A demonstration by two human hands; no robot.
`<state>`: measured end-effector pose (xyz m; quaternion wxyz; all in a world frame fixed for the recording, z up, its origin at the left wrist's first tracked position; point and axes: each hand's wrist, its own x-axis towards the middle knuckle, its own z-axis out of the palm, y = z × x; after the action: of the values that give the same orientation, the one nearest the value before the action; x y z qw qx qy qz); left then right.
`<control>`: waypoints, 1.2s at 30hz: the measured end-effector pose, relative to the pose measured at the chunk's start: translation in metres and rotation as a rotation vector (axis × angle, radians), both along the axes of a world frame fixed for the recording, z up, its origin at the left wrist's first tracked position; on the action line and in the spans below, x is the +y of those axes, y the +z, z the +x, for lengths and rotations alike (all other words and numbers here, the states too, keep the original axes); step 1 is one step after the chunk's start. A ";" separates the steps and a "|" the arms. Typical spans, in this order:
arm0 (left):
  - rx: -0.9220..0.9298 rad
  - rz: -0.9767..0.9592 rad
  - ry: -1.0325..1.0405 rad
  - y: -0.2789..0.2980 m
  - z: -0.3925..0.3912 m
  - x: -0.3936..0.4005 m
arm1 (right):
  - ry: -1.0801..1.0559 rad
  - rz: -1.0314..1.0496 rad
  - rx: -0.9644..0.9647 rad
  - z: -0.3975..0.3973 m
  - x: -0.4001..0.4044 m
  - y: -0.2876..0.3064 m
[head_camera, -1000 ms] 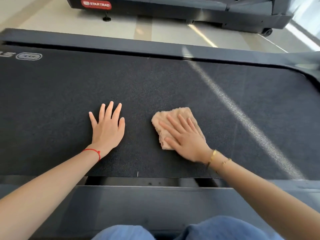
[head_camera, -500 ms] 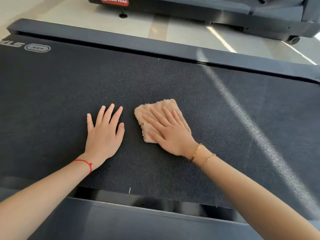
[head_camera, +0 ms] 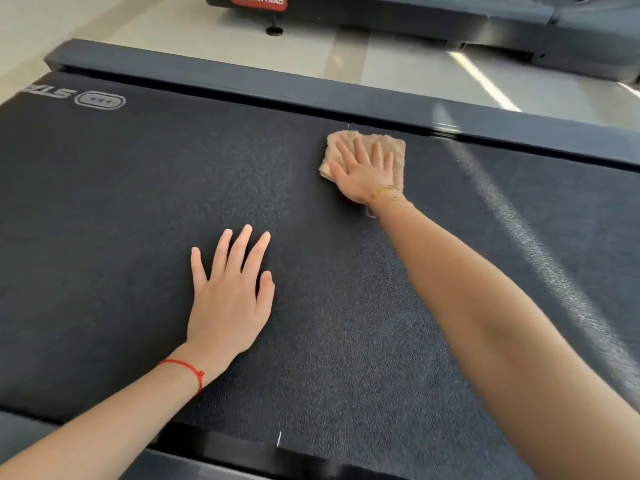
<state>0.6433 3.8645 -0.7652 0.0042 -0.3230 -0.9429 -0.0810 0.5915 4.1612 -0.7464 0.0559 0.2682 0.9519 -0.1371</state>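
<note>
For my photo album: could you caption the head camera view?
On a treadmill belt, right hand presses tan cloth near the far edge; left hand rests flat.

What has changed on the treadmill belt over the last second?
The right hand has pushed the cloth away from the person, across the belt to its far edge. The left hand stays flat on the belt; the right still presses the cloth flat.
</note>
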 end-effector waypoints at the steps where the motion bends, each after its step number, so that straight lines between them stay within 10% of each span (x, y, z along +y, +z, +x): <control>1: 0.001 -0.004 0.003 0.000 -0.001 0.000 | 0.052 0.008 -0.001 -0.013 -0.015 0.001; 9: -0.009 0.006 -0.012 0.000 -0.003 -0.003 | 0.483 0.074 0.102 0.030 -0.080 -0.010; 18: -0.033 0.084 -0.004 -0.001 -0.003 -0.003 | 0.070 0.076 0.006 0.072 0.017 -0.005; 29: -0.040 -0.026 0.023 0.004 -0.019 -0.043 | 0.609 0.064 0.101 0.163 -0.146 -0.007; 36: -0.073 -0.025 0.101 0.005 -0.083 -0.094 | 0.473 0.067 0.123 0.099 -0.127 -0.013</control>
<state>0.5604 3.7708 -0.7597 -0.0300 -0.2720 -0.9585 -0.0804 0.6907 4.0338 -0.7591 0.0196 0.0307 0.9939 -0.1045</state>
